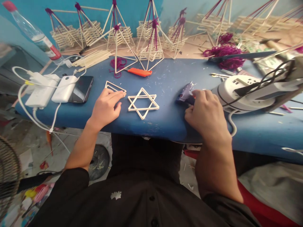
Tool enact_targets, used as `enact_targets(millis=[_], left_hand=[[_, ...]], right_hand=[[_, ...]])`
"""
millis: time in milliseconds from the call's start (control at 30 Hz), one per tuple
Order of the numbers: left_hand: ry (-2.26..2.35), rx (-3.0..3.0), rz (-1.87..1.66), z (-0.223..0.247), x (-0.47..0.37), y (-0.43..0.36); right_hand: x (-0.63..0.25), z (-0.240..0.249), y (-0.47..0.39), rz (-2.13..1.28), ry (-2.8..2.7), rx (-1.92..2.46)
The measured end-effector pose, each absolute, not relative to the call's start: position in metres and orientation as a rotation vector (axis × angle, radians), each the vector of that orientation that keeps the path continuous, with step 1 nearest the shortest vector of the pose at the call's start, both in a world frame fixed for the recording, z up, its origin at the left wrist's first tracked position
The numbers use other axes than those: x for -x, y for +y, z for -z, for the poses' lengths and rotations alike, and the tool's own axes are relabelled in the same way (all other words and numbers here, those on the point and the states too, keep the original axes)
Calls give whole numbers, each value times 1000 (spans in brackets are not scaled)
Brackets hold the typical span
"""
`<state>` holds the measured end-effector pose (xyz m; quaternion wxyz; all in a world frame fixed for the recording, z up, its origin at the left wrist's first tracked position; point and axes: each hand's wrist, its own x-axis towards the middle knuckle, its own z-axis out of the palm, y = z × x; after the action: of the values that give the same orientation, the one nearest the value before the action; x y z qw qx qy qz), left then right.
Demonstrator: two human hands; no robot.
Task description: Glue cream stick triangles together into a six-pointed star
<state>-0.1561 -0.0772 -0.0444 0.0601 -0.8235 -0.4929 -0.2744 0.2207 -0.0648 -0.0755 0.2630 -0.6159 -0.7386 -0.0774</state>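
On the blue tabletop lies a six-pointed star made of thin pale wooden sticks. Left of it, my left hand has its fingers together on a stick triangle, gripping it near its right corner; part of the triangle is hidden under the hand. My right hand is closed around a dark blue glue gun, whose nozzle points away from me and rests low over the table. Its handle is mostly covered by my fingers.
An orange utility knife, loose sticks and purple yarn lie beyond the star. Stick lanterns line the wall. A phone and white chargers are left; a round power strip with cables is right.
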Motion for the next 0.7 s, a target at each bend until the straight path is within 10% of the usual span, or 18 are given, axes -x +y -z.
enact_targets(millis=[700], left_hand=[[-1221, 2582, 1005, 45, 91, -117]], right_hand=[[-197, 43, -102, -318, -1646, 1461]])
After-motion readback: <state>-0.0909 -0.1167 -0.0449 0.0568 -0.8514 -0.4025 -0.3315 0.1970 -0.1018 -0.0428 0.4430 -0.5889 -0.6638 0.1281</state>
